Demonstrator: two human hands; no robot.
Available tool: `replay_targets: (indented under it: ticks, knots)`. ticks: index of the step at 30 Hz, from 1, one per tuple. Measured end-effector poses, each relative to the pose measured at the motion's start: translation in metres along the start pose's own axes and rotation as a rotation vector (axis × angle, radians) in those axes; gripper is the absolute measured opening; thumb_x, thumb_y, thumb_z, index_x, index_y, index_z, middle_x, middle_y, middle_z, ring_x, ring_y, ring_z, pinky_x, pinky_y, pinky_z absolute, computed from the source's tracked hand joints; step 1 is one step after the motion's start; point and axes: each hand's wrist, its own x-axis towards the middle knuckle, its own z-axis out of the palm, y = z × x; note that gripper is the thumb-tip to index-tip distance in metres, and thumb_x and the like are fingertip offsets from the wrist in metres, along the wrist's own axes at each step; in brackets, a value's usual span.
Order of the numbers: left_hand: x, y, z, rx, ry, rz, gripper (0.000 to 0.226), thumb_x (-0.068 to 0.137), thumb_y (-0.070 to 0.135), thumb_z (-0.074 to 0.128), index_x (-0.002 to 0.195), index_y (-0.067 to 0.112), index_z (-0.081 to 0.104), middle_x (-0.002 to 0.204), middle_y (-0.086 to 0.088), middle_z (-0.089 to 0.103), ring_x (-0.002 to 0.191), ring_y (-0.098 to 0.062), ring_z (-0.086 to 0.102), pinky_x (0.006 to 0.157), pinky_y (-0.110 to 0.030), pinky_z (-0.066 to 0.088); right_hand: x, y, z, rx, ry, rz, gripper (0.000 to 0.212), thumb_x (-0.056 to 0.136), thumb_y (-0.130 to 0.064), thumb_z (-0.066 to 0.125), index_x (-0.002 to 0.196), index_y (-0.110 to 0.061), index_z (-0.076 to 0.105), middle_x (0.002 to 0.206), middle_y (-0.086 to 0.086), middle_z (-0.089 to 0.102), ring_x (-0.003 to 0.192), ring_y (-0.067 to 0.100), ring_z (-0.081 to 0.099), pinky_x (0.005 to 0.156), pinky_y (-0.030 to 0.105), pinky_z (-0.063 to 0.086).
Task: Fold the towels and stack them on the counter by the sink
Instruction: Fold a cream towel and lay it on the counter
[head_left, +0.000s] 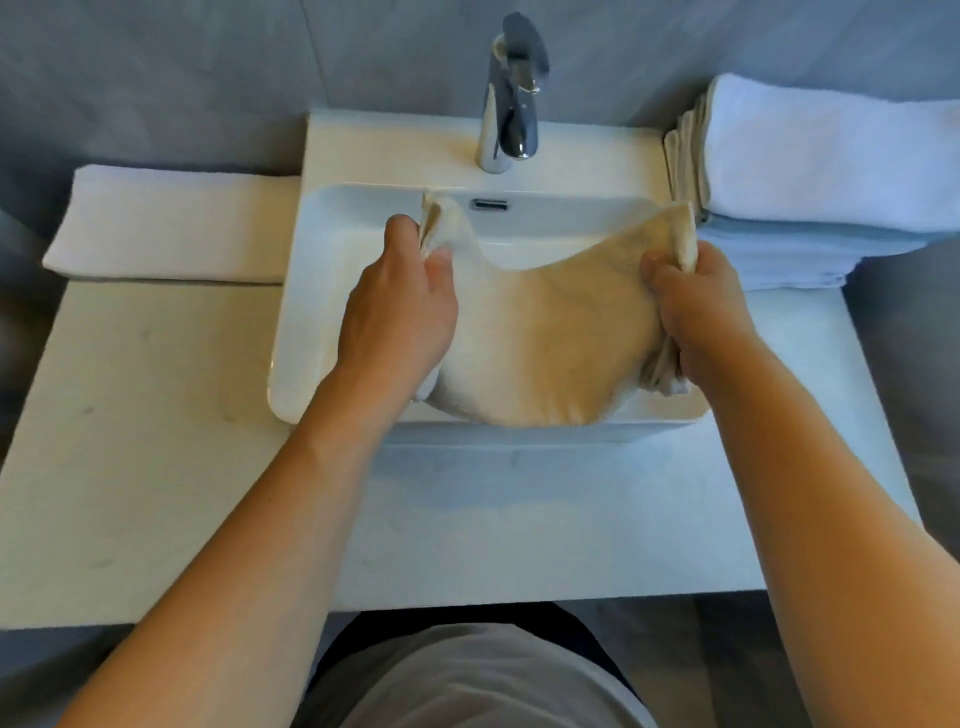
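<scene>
One cream towel (550, 338) is in work, and two hands hold it above the white sink (291, 332). The left hand (400, 306) pinches the far left corner of the towel between thumb and the other fingers (439, 265), which are pressed together on the cloth. The right hand (696, 306) grips the far right corner in the same way, its fingers closed around a bunched edge. Between the two hands the towel sags in a curve, and its lower part hangs over the front rim of the sink.

On the worktop (145, 415) left of the sink lies one folded white towel (171, 223), long and flat. On the right side there is one stack of folded towels (810, 197) (the top one is white, and thinner bluish layers are under it; the exact number of them cannot be counted). One chrome tap (511, 98) stands behind the basin, and one overflow slot (489, 204) is seen in the back wall of the basin, just beyond the towel. The held towel and both forearms cover most of the basin.
</scene>
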Motion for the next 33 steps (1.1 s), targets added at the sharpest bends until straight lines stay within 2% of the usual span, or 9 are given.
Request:
replay_targets:
  ticks: [4, 8, 12, 15, 20, 24, 26, 29, 33]
  knots:
    - [0.019, 0.039, 0.033, -0.153, 0.003, 0.002, 0.024, 0.106, 0.036, 0.035, 0.120, 0.017, 0.040, 0.098, 0.003, 0.052, 0.082, -0.017, 0.053, 0.063, -0.029, 0.038, 0.030, 0.014, -0.051, -0.049, 0.139, -0.038, 0.019, 0.097, -0.025, 0.048, 0.115, -0.019, 0.051, 0.107, -0.001, 0.058, 0.095, 0.014, 0.056, 0.082, 0.030, 0.044]
    - [0.030, 0.084, 0.077, -0.261, -0.011, -0.011, 0.029, 0.106, 0.035, 0.036, 0.128, 0.018, 0.042, 0.107, 0.005, 0.050, 0.083, -0.009, 0.052, 0.074, -0.029, 0.037, 0.067, 0.033, -0.108, -0.060, 0.263, -0.009, 0.027, 0.098, -0.025, 0.044, 0.123, -0.016, 0.046, 0.099, -0.004, 0.053, 0.087, 0.009, 0.053, 0.080, 0.029, 0.047]
    - [0.040, 0.137, 0.123, -0.272, -0.027, 0.051, 0.022, 0.105, 0.032, 0.039, 0.114, 0.012, 0.043, 0.092, 0.004, 0.051, 0.081, -0.019, 0.049, 0.069, -0.030, 0.032, 0.113, 0.047, -0.165, -0.051, 0.294, 0.018, 0.030, 0.096, -0.027, 0.039, 0.126, -0.023, 0.038, 0.113, 0.003, 0.050, 0.091, 0.015, 0.051, 0.075, 0.034, 0.042]
    - [0.055, 0.181, 0.154, -0.321, 0.011, 0.083, 0.015, 0.105, 0.031, 0.039, 0.104, 0.015, 0.039, 0.082, 0.010, 0.047, 0.072, -0.006, 0.047, 0.061, -0.030, 0.027, 0.154, 0.041, -0.204, -0.049, 0.281, -0.032, 0.030, 0.098, -0.028, 0.039, 0.128, -0.022, 0.039, 0.108, -0.001, 0.049, 0.082, 0.007, 0.047, 0.065, 0.025, 0.038]
    - [0.089, 0.248, 0.199, -0.351, 0.070, 0.147, 0.013, 0.105, 0.029, 0.039, 0.105, 0.016, 0.040, 0.086, 0.010, 0.047, 0.075, -0.011, 0.046, 0.061, -0.028, 0.031, 0.229, 0.029, -0.283, -0.072, 0.341, -0.090, 0.014, 0.094, -0.028, 0.043, 0.106, -0.027, 0.035, 0.087, -0.011, 0.047, 0.090, 0.013, 0.051, 0.079, 0.026, 0.046]
    - [0.128, 0.281, 0.236, -0.407, 0.053, 0.138, 0.011, 0.106, 0.028, 0.038, 0.103, 0.017, 0.037, 0.083, 0.012, 0.043, 0.067, -0.001, 0.043, 0.055, -0.013, 0.035, 0.287, 0.028, -0.322, -0.101, 0.322, 0.001, 0.029, 0.088, -0.026, 0.037, 0.117, -0.023, 0.041, 0.089, -0.009, 0.047, 0.095, 0.017, 0.054, 0.092, 0.043, 0.050]
    - [0.149, 0.288, 0.257, -0.404, 0.024, 0.112, 0.012, 0.106, 0.028, 0.037, 0.104, 0.016, 0.038, 0.083, 0.012, 0.042, 0.066, 0.000, 0.040, 0.053, -0.008, 0.035, 0.314, 0.031, -0.325, -0.116, 0.299, 0.037, 0.036, 0.090, -0.024, 0.036, 0.126, -0.021, 0.040, 0.090, -0.008, 0.047, 0.093, 0.017, 0.052, 0.090, 0.041, 0.050]
    - [0.177, 0.282, 0.288, -0.360, -0.023, 0.032, 0.016, 0.106, 0.030, 0.036, 0.105, 0.013, 0.038, 0.086, 0.009, 0.043, 0.073, -0.006, 0.043, 0.053, -0.014, 0.035, 0.346, 0.043, -0.321, -0.127, 0.268, 0.060, 0.036, 0.095, -0.027, 0.040, 0.130, -0.018, 0.039, 0.103, -0.003, 0.049, 0.098, 0.019, 0.051, 0.089, 0.037, 0.047]
    - [0.200, 0.274, 0.306, -0.176, -0.070, -0.088, 0.028, 0.106, 0.031, 0.037, 0.120, 0.008, 0.042, 0.101, -0.001, 0.046, 0.089, -0.020, 0.047, 0.071, -0.027, 0.033, 0.375, 0.062, -0.316, -0.224, 0.252, 0.063, 0.041, 0.098, -0.039, 0.042, 0.129, -0.013, 0.039, 0.108, 0.004, 0.052, 0.101, 0.025, 0.052, 0.094, 0.039, 0.045]
